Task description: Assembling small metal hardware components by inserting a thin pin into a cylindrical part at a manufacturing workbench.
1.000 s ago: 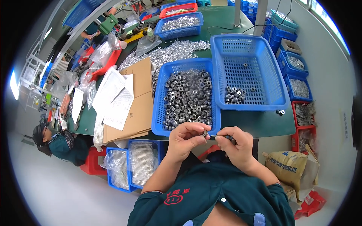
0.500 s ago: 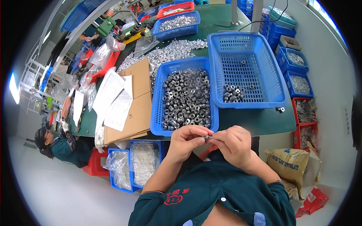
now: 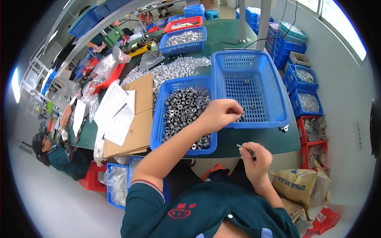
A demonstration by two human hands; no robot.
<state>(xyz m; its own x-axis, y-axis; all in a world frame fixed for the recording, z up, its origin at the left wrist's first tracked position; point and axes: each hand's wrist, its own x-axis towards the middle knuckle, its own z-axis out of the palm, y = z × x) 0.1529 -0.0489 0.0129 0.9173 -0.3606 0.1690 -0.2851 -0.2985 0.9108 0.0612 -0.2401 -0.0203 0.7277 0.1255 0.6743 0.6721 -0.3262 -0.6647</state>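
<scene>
My left hand [image 3: 221, 114] reaches over the near left corner of the right blue basket [image 3: 258, 125]. Its thumb and fingers are pinched together beside a few small metal rings [image 3: 243, 116], and whatever is between the fingertips cannot be made out. Lower down, in front of the table edge, my right hand [image 3: 257, 162] is closed around a thin pin [image 3: 239, 146] whose tip points up and left. Under my left forearm stands the left blue basket [image 3: 155, 126], holding a heap of dark and silvery metal rings [image 3: 179, 108]. One loose ring [image 3: 247, 81] lies farther back in the right basket.
Silvery small parts [image 3: 174, 70] spread across the green table behind the baskets. Cardboard [image 3: 142, 119] and papers [image 3: 121, 123] lie at left. Two rings [image 3: 283, 128] rest outside the right basket. Stacked bins [image 3: 303, 77] stand at right; another person [image 3: 63, 156] sits far left.
The two hands have come apart from where they met before my chest. My left hand has moved forward and right to the right basket; my right hand has dropped slightly, keeping the pin.
</scene>
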